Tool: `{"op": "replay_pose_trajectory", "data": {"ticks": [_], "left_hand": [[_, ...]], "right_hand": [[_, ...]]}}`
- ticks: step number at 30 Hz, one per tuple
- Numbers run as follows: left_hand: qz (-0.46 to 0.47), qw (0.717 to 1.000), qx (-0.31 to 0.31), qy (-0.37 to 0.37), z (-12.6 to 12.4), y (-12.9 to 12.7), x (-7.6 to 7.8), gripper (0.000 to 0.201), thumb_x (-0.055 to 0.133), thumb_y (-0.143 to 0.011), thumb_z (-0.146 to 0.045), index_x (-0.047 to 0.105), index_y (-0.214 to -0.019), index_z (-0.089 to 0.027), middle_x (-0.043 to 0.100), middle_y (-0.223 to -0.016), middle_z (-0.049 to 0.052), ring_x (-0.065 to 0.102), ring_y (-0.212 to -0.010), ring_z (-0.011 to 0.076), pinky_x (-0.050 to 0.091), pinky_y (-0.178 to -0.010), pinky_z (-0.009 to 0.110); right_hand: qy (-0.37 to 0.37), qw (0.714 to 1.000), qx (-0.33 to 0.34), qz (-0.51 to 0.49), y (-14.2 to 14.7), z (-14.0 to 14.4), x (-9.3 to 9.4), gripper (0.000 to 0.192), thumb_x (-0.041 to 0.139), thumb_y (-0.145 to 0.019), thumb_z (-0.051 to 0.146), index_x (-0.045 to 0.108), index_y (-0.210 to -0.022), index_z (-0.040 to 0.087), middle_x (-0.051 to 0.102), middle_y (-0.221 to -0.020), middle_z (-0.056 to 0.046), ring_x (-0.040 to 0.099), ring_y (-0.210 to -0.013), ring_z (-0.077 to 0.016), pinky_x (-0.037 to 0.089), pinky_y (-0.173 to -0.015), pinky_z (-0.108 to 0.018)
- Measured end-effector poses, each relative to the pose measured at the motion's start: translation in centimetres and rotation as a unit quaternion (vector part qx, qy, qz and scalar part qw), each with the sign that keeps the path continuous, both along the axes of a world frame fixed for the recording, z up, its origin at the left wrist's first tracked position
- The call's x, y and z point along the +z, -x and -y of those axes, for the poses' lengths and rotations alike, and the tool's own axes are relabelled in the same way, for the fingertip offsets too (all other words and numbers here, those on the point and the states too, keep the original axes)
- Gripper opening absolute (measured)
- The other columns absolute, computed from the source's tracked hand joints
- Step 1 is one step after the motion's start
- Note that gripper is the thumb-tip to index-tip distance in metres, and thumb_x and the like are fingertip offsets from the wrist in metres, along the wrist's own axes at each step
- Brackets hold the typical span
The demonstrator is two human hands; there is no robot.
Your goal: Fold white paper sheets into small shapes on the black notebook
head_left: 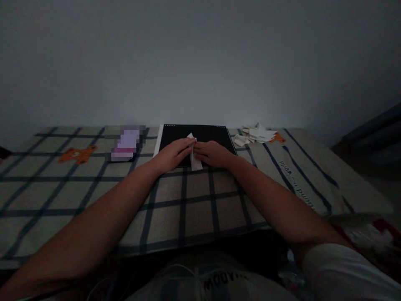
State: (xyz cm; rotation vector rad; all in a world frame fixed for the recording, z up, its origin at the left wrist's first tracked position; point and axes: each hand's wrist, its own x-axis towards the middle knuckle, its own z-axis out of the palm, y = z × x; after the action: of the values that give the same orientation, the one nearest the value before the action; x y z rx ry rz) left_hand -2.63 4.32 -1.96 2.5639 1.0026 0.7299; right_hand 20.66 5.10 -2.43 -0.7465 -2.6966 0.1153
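A narrow white strip of paper (196, 162) lies across the middle of a black flat pad (200, 130) that has small punched holes along its far edge. From the left, my left hand (175, 154) has its fingers closed on the strip's upper part. My right hand (214, 153) meets it from the other side, its fingertips pressed together on the same paper. The fingertips of both hands nearly touch, and they hide the middle of the strip. Its near end sticks out toward me, just past the pad's front edge.
A checked cloth (194, 209) with bear prints covers the table. Left of the pad is a phone (127, 144), its screen lit and blurred out. A loose heap of white paper pieces (258, 133) lies to the right. A grey wall (200, 62) stands behind the table.
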Motion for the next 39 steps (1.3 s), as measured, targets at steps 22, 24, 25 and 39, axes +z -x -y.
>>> {"op": "replay_pose_trajectory", "data": {"ticks": [22,24,25,39], "left_hand": [[-0.227,0.970,0.048,-0.076,0.9,-0.4,1.0,0.052,0.037,-0.107,-0.046,0.050,-0.150,-0.021,0.036,-0.167,0.009,0.027,-0.157,0.0294,0.035,-0.121,0.053],[-0.238,0.966,0.059,-0.085,1.0,-0.5,1.0,0.053,0.040,-0.106,-0.047,0.050,-0.151,-0.022,0.035,-0.167,0.008,0.025,-0.157,0.0305,0.032,-0.122,0.054],[-0.243,0.964,0.063,-0.087,1.0,-0.5,1.0,0.053,0.040,-0.105,-0.048,0.049,-0.151,-0.022,0.035,-0.167,0.008,0.024,-0.157,0.0310,0.031,-0.122,0.055],[-0.261,0.959,0.093,-0.054,1.1,-0.7,0.6,0.056,0.034,-0.107,-0.050,0.041,-0.158,-0.027,0.039,-0.166,0.005,0.034,-0.154,0.0285,0.028,-0.124,0.052]], "right_hand": [[0.032,0.997,0.003,-0.065,-1.1,-0.8,-0.5,0.029,0.065,-0.095,0.025,0.077,-0.121,0.020,0.070,-0.135,-0.011,0.060,-0.135,-0.0274,0.047,-0.115,-0.046],[0.033,0.997,0.004,-0.063,-1.0,-0.7,-0.4,0.031,0.064,-0.096,0.025,0.076,-0.123,0.017,0.069,-0.135,-0.013,0.059,-0.136,-0.0285,0.047,-0.115,-0.046],[0.034,0.998,0.004,-0.061,-1.0,-0.7,-0.3,0.032,0.064,-0.096,0.025,0.075,-0.125,0.017,0.069,-0.135,-0.013,0.058,-0.136,-0.0287,0.047,-0.115,-0.046],[0.057,0.995,-0.012,-0.083,-1.3,-1.0,-0.6,0.028,0.066,-0.094,0.027,0.078,-0.119,0.023,0.069,-0.136,-0.008,0.060,-0.134,-0.0254,0.047,-0.116,-0.041]]}}
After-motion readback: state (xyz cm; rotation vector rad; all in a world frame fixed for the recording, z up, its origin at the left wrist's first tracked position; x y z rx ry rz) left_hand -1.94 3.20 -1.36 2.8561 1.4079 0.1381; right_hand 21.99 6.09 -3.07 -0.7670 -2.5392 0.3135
